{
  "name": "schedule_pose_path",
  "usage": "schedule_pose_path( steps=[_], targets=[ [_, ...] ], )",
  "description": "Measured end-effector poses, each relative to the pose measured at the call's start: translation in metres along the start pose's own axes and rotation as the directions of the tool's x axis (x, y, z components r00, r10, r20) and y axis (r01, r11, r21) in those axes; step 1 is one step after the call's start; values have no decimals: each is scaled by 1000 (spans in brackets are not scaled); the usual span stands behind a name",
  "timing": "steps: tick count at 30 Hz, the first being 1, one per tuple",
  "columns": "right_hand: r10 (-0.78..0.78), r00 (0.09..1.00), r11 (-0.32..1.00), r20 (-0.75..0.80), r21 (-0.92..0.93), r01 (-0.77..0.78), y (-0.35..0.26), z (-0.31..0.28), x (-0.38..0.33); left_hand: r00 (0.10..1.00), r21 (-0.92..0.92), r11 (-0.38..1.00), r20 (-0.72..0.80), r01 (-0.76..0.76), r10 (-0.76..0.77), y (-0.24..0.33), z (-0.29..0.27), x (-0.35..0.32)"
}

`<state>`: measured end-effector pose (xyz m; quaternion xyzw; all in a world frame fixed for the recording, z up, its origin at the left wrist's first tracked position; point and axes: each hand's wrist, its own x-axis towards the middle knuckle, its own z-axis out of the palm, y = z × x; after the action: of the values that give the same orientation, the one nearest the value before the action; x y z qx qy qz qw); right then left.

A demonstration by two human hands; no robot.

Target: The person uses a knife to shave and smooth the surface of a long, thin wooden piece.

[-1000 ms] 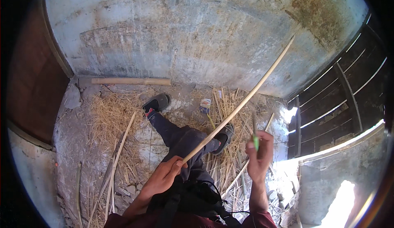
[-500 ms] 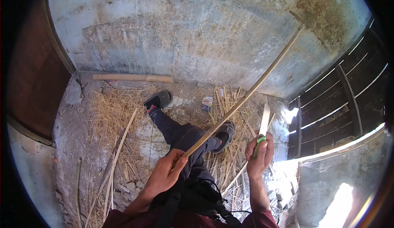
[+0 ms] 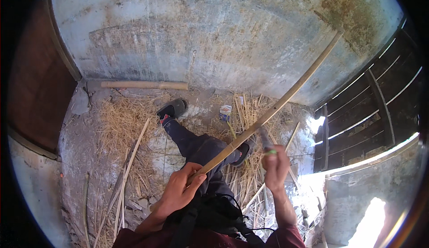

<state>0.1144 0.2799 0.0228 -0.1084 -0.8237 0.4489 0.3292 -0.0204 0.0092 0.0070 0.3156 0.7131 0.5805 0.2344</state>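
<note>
My left hand [image 3: 183,184] is closed around the lower end of a long bamboo strip [image 3: 286,97]. The strip slants up and to the right across my leg, its far end in front of the wall. In my right hand [image 3: 277,170] is a knife [image 3: 268,144] with a green handle, the fist wrapped round it. Its blade is smeared by motion and points up toward the strip, close to the strip's right side. Whether blade and strip touch, I cannot tell.
Thin shavings [image 3: 120,123] and split strips [image 3: 132,163] litter the floor. A bamboo pole [image 3: 145,85] lies along the foot of the wall [image 3: 178,38]. A small box [image 3: 225,112] lies near my shoes. Dark slatted boards [image 3: 366,118] stand at the right, a brown door [image 3: 40,83] at the left.
My right hand has moved slightly left, bringing the knife from upright and apart to beside the bamboo strip. The strip's far end has shifted a little right; my left hand keeps its place.
</note>
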Motion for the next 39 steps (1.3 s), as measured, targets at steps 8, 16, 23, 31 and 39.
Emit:
schedule_pose_path(
  steps=[8, 16, 23, 31, 39],
  targets=[
    [31, 999, 999, -30, -21, -31, 0, 4, 1, 1000, 21, 999, 11, -29, 28, 1, 1, 0],
    [39, 999, 999, 19, -15, -38, -1, 7, 4, 997, 51, 996, -17, -70, 71, -1, 4, -2],
    [47, 984, 989, 173, -144, -22, -6, 9, 5, 999, 74, 996, -2, -53, 54, 8, 0, -2],
    [-159, 937, 949, 310, -213, 231, -12, 10, 9, 994, 93, 991, -40, -99, 103, 2, 4, -2],
    [-89, 986, 952, 143, -278, 127, 0, 3, 10, 994, 83, 992, -50, -95, 99, 6, -1, -2]
  ],
)
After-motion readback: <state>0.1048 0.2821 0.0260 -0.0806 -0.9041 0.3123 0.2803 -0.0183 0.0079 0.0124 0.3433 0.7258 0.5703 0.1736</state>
